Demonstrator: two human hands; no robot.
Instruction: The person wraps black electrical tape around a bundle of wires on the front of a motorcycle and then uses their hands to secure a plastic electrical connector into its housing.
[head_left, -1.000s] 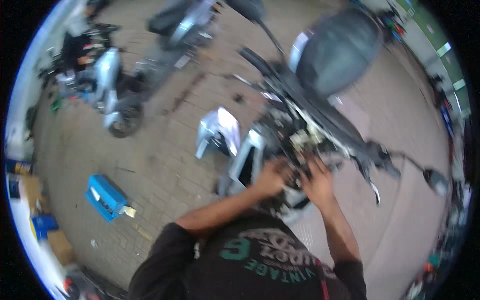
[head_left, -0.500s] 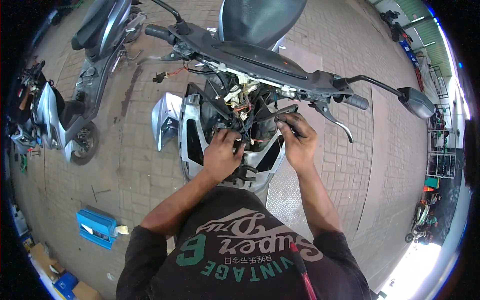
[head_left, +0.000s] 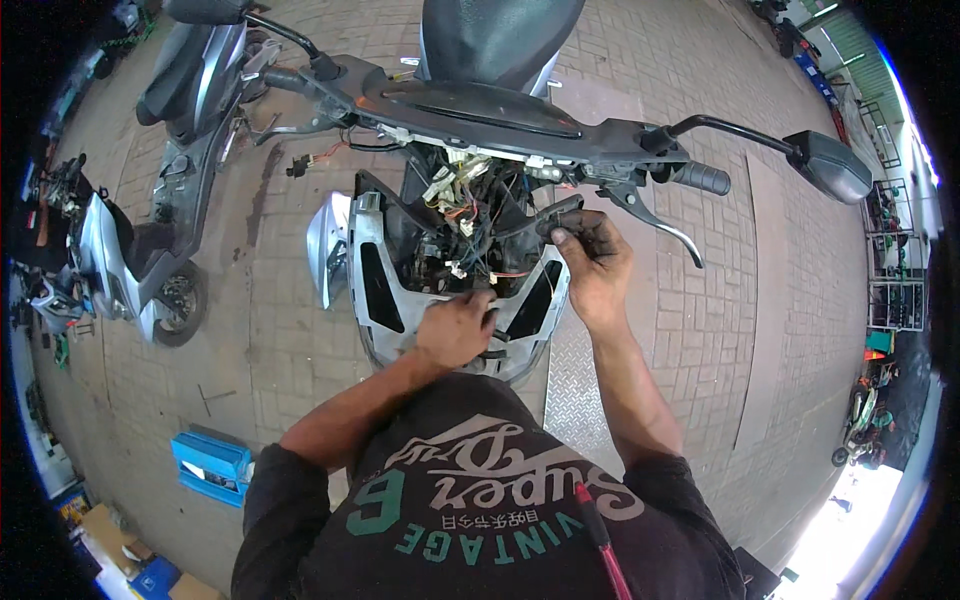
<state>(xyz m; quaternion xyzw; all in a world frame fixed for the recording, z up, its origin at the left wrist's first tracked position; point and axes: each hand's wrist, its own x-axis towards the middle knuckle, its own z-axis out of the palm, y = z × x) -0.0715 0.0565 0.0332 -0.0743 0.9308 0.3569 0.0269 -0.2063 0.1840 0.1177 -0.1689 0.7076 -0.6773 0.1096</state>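
A partly stripped scooter stands before me, its grey front fairing [head_left: 376,325] surrounding an opened cavity. Tangled wires with pale connectors [head_left: 452,182] fill the space under the handlebar [head_left: 480,120]. My left hand [head_left: 456,330] lies on the middle of the fairing, fingers curled at its inner edge; what they grip is hidden. At the right side of the cavity, my right hand [head_left: 600,262] has thumb and fingers pinched together next to a black plastic strip [head_left: 545,217]. Whatever is in that pinch is too small to make out. Dark smudges cover the right fingers.
The right brake lever [head_left: 665,235] and mirror [head_left: 830,168] jut out beyond my right hand. Another scooter [head_left: 110,250] stands at the left. A blue box [head_left: 210,467] lies on the paving at lower left. A metal checker plate [head_left: 577,395] is beside the fairing.
My left hand has drawn back from the wires in the cavity toward me, onto the fairing. My right hand stays pinched near the black strip. The view has shifted slightly.
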